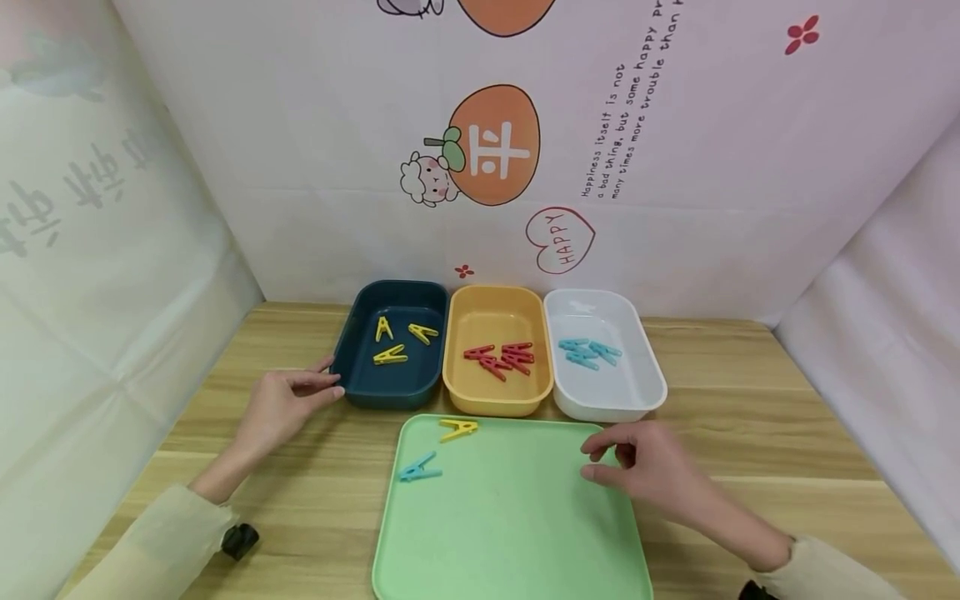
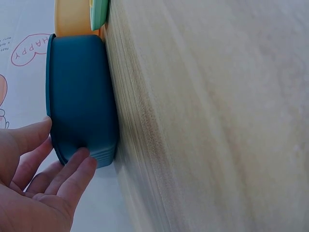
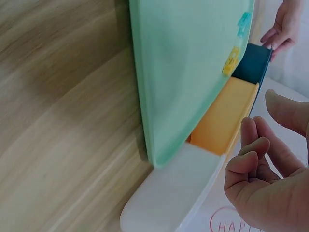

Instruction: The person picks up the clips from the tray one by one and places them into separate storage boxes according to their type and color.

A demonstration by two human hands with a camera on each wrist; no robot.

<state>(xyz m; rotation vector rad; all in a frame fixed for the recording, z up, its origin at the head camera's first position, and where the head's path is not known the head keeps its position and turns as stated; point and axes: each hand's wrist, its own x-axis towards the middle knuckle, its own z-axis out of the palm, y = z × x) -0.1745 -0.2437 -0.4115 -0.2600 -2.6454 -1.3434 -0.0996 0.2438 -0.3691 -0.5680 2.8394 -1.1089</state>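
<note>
My left hand touches the left side of the dark blue box, its fingers fairly straight. In the left wrist view the thumb lies at the box's rim and the fingers rest along its end wall. Above the right edge of the green tray is my right hand, holding nothing, fingers loosely bent with a gap to the thumb. On the tray's upper left lie a yellow clothespin and a light blue clothespin. Inside the dark blue box are three yellow clothespins.
An orange-yellow box holding several red clothespins stands in the middle of the row. To its right, a white box holds several light blue clothespins. A printed cloth hangs behind the wooden table.
</note>
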